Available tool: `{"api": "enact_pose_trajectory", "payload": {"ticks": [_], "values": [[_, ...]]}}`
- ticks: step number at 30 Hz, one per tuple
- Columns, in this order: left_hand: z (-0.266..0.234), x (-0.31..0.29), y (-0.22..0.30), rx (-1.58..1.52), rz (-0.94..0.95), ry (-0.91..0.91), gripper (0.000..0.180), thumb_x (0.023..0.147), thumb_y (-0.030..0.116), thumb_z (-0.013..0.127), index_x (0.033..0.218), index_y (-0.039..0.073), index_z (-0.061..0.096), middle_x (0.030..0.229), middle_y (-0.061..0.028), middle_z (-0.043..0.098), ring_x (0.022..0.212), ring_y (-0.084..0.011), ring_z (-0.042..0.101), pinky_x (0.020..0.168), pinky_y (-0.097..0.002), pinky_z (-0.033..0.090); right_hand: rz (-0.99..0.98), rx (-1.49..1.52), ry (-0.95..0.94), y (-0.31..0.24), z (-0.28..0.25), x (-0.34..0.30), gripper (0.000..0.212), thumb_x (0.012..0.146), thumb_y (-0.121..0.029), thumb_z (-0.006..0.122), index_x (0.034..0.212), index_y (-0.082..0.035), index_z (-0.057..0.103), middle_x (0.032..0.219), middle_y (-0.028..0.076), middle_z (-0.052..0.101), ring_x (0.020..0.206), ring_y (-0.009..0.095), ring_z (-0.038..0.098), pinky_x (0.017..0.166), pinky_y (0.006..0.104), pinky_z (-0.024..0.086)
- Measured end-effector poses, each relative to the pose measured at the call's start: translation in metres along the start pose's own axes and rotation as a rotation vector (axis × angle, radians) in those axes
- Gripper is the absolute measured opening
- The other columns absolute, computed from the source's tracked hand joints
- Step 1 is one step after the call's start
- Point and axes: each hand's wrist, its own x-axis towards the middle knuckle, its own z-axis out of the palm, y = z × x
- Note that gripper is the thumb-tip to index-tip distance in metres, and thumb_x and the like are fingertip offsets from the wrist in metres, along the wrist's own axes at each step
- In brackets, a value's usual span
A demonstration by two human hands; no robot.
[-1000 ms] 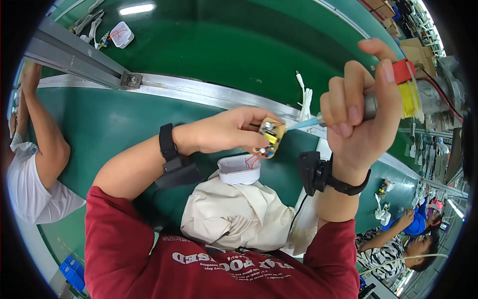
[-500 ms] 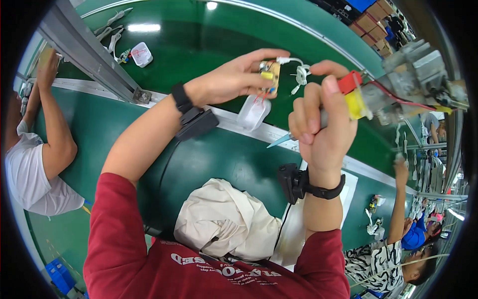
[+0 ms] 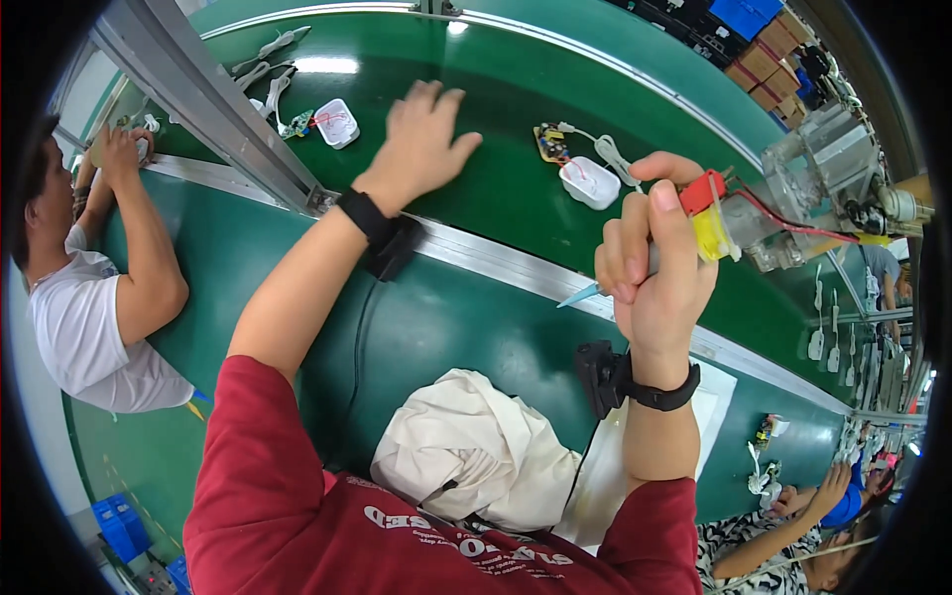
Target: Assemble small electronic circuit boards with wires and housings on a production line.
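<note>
My left hand (image 3: 421, 139) is empty, fingers spread, above the green belt past the metal rail. My right hand (image 3: 656, 253) is wrapped round a glue dispenser (image 3: 706, 193) with a red switch and yellow collar. Its blue tapered nozzle (image 3: 580, 296) points left and down over the rail. Beyond that hand, on the belt, lie a circuit board (image 3: 550, 144), a white plastic housing (image 3: 590, 184) and a white cable (image 3: 612, 152), joined by wires. Left of my left hand rests a second white housing (image 3: 337, 124) with its board (image 3: 300, 124).
A grey metal post (image 3: 198, 109) rises at the left. A cream cloth bundle (image 3: 471, 446) lies before me on the green table (image 3: 446, 327). People work on both sides: one in a white shirt (image 3: 104, 327), another in a patterned shirt (image 3: 739, 550). Cartons (image 3: 764, 64) stand far right.
My left hand has let go of the circuit board and moved left. Board and housing now lie on the belt. The dispenser stays in my right hand; the view has shifted slightly.
</note>
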Motion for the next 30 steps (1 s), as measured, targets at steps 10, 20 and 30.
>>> {"api": "enact_pose_trajectory", "payload": {"ticks": [10, 20, 30], "values": [[-0.033, -0.014, -0.047, 0.444, -0.318, -0.234, 0.051, 0.087, 0.01, 0.055, 0.136, 0.012, 0.042, 0.119, -0.0148, 0.056, 0.118, -0.0329, 0.05, 0.098, -0.0622, 0.034, -0.011, 0.02, -0.058, 0.008, 0.007, -0.004, 0.023, 0.099, -0.022, 0.044, 0.108, -0.002, 0.049, 0.051, -0.002, 0.034, 0.037, 0.005, 0.026, 0.034, 0.0226, 0.021], [-0.064, -0.009, -0.008, -0.355, 0.036, -0.145, 0.032, 0.087, 0.015, 0.058, 0.118, 0.007, 0.058, 0.104, -0.0134, 0.06, 0.102, -0.0338, 0.059, 0.091, -0.0421, 0.046, -0.006, 0.01, -0.048, 0.009, 0.005, -0.003, 0.019, 0.099, -0.02, 0.046, 0.104, -0.003, 0.05, 0.05, -0.003, 0.035, 0.037, 0.004, 0.029, 0.035, 0.0225, 0.022], [-0.062, 0.036, -0.007, 0.144, -0.671, -0.573, 0.064, 0.084, 0.055, 0.057, 0.109, -0.004, 0.062, 0.101, -0.0263, 0.066, 0.088, -0.0368, 0.066, 0.079, -0.0384, 0.051, -0.031, 0.005, -0.065, 0.008, 0.006, -0.002, 0.02, 0.099, -0.022, 0.046, 0.103, -0.003, 0.051, 0.051, -0.003, 0.034, 0.037, 0.004, 0.027, 0.034, 0.0225, 0.021]]}}
